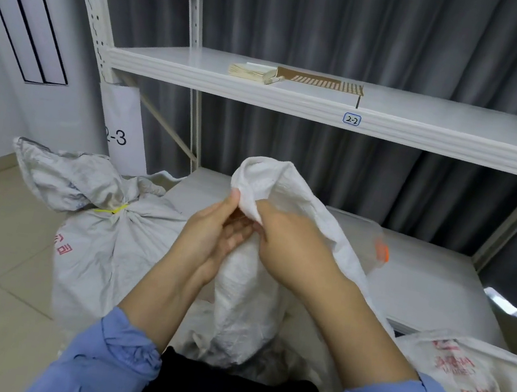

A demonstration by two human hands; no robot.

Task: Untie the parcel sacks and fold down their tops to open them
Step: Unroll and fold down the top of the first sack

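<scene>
Head — sack top [268, 180] between fingers [235, 234]

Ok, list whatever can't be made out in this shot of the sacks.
Head view only:
- Neck of the white sack: covered by the left hand and right hand, so any tie is hidden.
- Its contents: hidden by the woven fabric.
- The red-printed sack at right: cut off by the frame edges; print unreadable.
- The paper stack on the shelf: seen nearly edge-on, too small to identify.

Blue-bordered label [351, 119] on the shelf's [202, 73] front edge: "2-2". White sheet [125, 120] at the rack post: "2-3", first digit partly hidden. Red print on the left sack [96, 248] and right sack [472, 375]: illegible.
</scene>
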